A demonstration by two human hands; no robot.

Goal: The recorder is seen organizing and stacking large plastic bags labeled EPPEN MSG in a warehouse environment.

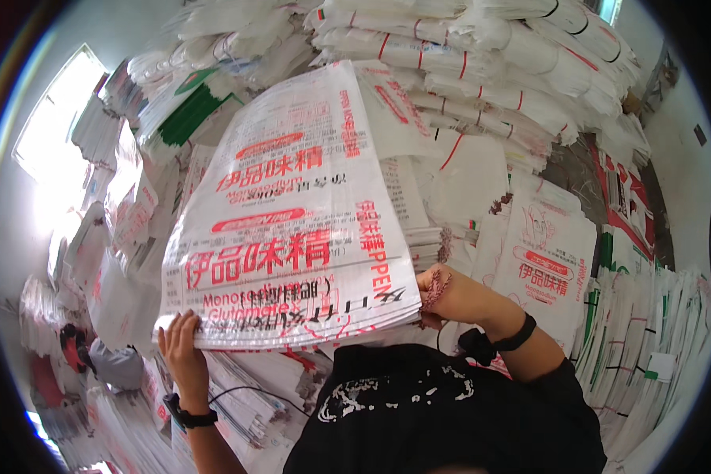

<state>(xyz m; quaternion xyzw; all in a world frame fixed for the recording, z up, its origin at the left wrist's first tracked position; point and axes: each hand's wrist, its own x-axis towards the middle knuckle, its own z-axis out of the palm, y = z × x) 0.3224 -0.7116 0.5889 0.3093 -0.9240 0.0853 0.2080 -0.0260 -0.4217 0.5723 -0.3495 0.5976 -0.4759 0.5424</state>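
A flat stack of white woven sacks (292, 205) with red and black printing stretches out in front of me, its near edge lifted toward my body. Several layers show along that edge. At the near left corner, my left hand (183, 347) grips the stack, fingertips over the top. My right hand (446, 296) is closed on the near right corner, beside a frayed reddish-brown strip of sack edge. The undersides of the sacks are hidden. Both wrists wear black bands.
Tied bundles of white sacks (466, 63) are piled high at the back. A green bundle (189, 107) lies at the far left. More printed sacks (545, 268) lie to the right, beside stacked folded sacks (648, 332). A thin black cord (261, 390) runs near my left wrist.
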